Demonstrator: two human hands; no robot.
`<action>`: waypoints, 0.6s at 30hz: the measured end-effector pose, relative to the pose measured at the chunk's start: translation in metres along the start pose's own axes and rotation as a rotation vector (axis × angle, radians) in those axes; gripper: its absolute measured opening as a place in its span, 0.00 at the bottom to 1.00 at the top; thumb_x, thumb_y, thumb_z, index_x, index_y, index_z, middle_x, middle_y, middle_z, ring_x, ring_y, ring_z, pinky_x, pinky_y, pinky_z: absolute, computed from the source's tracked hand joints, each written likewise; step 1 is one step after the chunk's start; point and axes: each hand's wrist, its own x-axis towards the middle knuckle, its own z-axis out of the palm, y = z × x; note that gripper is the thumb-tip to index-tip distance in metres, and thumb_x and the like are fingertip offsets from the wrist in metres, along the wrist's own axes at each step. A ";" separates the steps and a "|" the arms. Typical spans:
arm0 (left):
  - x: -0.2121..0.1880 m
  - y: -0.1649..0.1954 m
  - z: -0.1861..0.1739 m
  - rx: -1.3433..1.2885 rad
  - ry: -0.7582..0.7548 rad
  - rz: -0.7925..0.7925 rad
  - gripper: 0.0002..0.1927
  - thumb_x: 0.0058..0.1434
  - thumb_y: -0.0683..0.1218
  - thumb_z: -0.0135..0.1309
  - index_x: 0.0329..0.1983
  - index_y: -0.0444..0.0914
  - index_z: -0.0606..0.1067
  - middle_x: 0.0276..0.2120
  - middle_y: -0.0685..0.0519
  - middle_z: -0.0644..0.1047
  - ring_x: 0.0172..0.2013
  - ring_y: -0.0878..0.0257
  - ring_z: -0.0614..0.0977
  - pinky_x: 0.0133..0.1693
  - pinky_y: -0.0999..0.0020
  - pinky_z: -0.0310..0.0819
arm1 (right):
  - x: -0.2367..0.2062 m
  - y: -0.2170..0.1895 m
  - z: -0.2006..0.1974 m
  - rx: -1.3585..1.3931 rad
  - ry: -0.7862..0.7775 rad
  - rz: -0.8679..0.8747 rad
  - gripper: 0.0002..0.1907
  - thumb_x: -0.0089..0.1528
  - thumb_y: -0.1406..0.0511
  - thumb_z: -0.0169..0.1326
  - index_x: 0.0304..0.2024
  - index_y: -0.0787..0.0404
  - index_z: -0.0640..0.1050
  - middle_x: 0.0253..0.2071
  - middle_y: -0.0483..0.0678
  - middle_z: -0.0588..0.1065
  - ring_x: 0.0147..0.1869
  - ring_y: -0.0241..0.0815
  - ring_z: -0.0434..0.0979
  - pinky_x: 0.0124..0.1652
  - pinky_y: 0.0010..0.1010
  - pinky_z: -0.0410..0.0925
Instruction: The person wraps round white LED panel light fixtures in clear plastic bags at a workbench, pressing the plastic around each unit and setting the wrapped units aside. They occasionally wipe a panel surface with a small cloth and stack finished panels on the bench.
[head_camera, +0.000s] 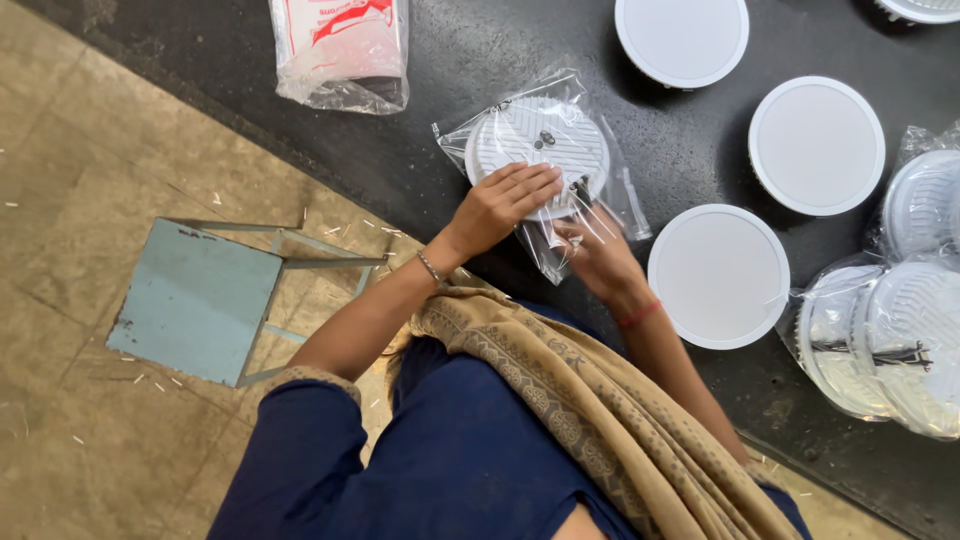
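On the bench: black stone-look worktop (690, 150), near edge, bears the round white ribbed plastic lamp housing in a clear crinkled polybag (540, 140).
Housing: judged light, rigid, possibly brittle at ribs; grip by the rim.
Bag: thin, slippery, soft; slack end toward the person.
Left hand (500, 205): flat, fingers extended, pressing the housing edge.
Right hand (600, 255): fingers closed, pinching the bag's loose end.
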 end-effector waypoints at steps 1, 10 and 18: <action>0.005 -0.001 -0.007 -0.015 0.017 -0.016 0.23 0.65 0.36 0.53 0.65 0.39 0.74 0.62 0.51 0.77 0.63 0.59 0.78 0.66 0.61 0.69 | -0.015 -0.016 0.010 -0.061 -0.004 0.031 0.18 0.70 0.73 0.51 0.62 0.64 0.67 0.56 0.49 0.73 0.56 0.37 0.75 0.51 0.29 0.71; 0.037 -0.001 -0.077 -0.947 0.120 -0.729 0.22 0.59 0.41 0.68 0.57 0.41 0.80 0.49 0.55 0.84 0.47 0.67 0.85 0.50 0.71 0.83 | -0.086 -0.165 0.013 -0.278 0.131 -0.589 0.07 0.79 0.67 0.52 0.53 0.66 0.77 0.48 0.54 0.79 0.45 0.38 0.78 0.49 0.26 0.72; 0.008 0.017 -0.070 -1.315 0.070 -0.919 0.19 0.59 0.41 0.67 0.54 0.37 0.80 0.47 0.55 0.84 0.47 0.69 0.83 0.51 0.73 0.80 | -0.026 -0.116 0.030 -0.570 -0.060 -0.098 0.21 0.69 0.58 0.55 0.57 0.66 0.79 0.50 0.46 0.80 0.53 0.36 0.78 0.52 0.28 0.71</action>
